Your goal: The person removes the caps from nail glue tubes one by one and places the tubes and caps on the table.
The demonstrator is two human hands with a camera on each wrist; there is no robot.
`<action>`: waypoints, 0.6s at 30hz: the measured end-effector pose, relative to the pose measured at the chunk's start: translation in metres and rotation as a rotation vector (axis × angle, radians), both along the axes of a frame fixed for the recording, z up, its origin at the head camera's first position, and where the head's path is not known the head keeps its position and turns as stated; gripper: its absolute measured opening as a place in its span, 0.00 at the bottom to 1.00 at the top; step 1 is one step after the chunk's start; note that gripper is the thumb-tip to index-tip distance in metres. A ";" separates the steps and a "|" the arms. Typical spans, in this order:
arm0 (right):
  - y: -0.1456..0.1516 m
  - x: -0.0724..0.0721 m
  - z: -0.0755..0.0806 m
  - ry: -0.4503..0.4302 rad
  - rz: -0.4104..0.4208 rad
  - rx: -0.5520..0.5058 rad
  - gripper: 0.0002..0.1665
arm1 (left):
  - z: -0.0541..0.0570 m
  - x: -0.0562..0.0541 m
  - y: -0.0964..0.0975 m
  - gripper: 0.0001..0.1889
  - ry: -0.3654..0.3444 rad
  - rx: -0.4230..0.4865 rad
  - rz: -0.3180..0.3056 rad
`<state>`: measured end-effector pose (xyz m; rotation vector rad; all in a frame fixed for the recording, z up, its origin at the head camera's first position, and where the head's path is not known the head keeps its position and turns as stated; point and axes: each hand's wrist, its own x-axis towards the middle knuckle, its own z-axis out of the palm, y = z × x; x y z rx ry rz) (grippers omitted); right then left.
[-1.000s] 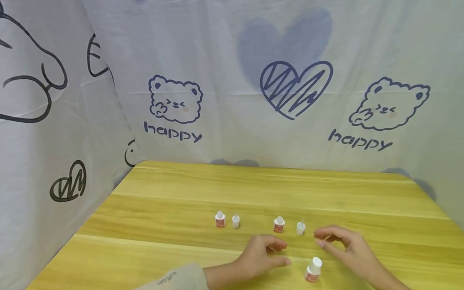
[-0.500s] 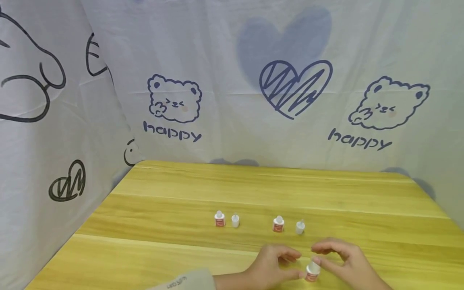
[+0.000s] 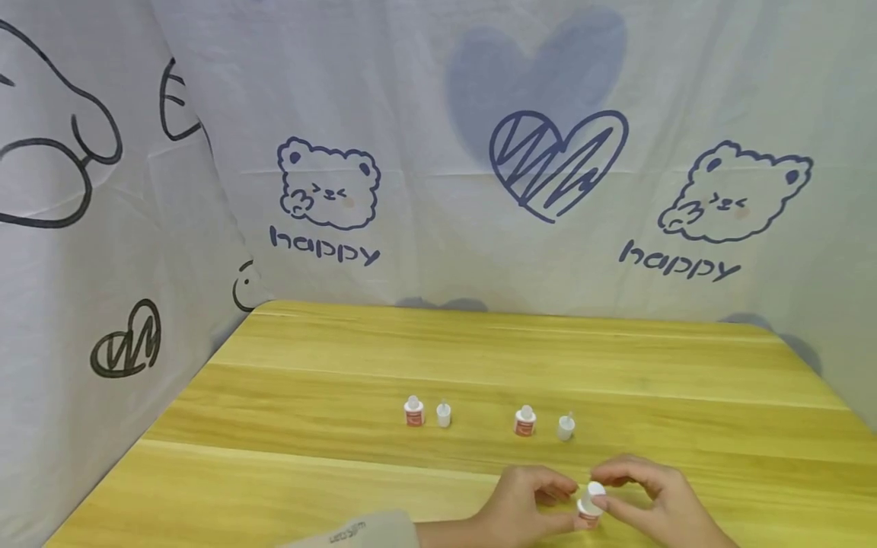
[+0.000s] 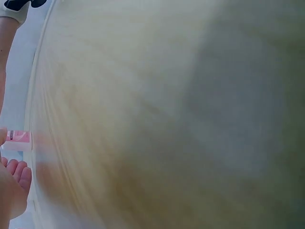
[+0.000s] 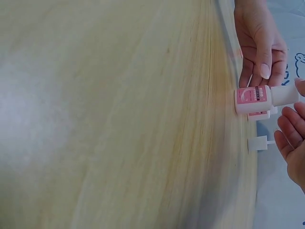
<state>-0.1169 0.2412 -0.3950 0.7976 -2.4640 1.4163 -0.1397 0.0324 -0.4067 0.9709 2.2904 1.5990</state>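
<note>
A small white bottle [image 3: 588, 520] with a pink-red label stands upright near the front of the table, its white cap [image 5: 284, 95] on top. On the left of it, my left hand [image 3: 524, 504] is held with loosely bent fingers, the tips right beside the bottle's body. My right hand [image 3: 654, 495] has its thumb and forefinger at opposite sides of the cap. In the right wrist view the bottle's printed label faces the camera. The left wrist view catches only the bottle's label end [image 4: 19, 137] at its left edge.
Farther back on the wooden table [image 3: 274, 411] stand two uncapped bottles, one left [image 3: 414, 413] and one more central [image 3: 524, 422]. Beside each sits its removed cap, one left [image 3: 444, 415], one right [image 3: 565, 428], with thin stem up. A printed white cloth [image 3: 425, 228] hangs behind.
My left hand has moved right, up to the bottle. My right hand has come down and in to the cap, where its thumb now lies at the side. The other bottles stay put.
</note>
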 end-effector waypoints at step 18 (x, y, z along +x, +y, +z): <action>-0.003 0.001 0.001 0.034 0.027 -0.010 0.13 | -0.006 0.002 0.007 0.13 -0.024 0.047 0.010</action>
